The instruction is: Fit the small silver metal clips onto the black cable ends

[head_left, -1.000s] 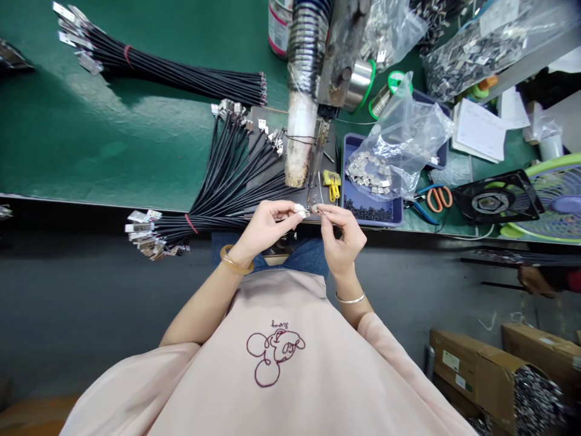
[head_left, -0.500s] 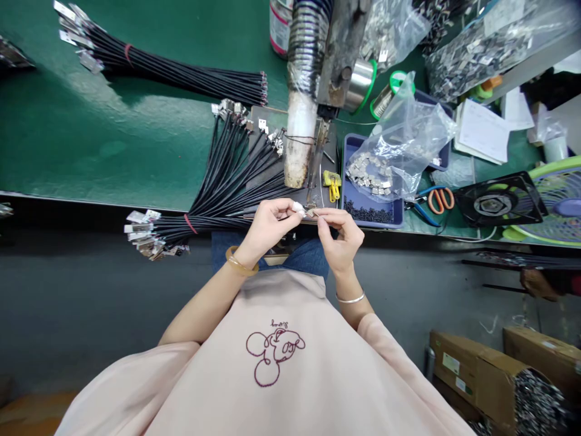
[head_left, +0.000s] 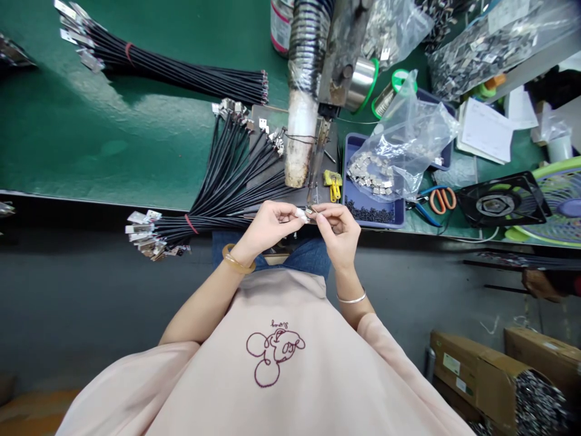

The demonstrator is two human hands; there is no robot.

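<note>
Metal piece, small and partly hidden, is at the near edge of the green bench, between our left hand and our right hand. Our left thumb and forefinger are pinched together on it, with a white wrap at the fingertip. Our right thumb and forefinger come close to its other side, but we cannot tell whether they are clamped on it or only touching. We wear a yellowish bangle on the left wrist and a silver bracelet on the right. Beside our left hand lies a bundle of black cables, tied with a red band, its plugs poking out past the bench edge. Behind it we have more cables fanned out. Beyond our fingers a taped pipe slants down over the bench, and just right of it is a yellow clip. Near our right hand stands a purple tray with black bits and a clear plastic bag in it. Farther right we see a black fan and another person's hand.
</note>
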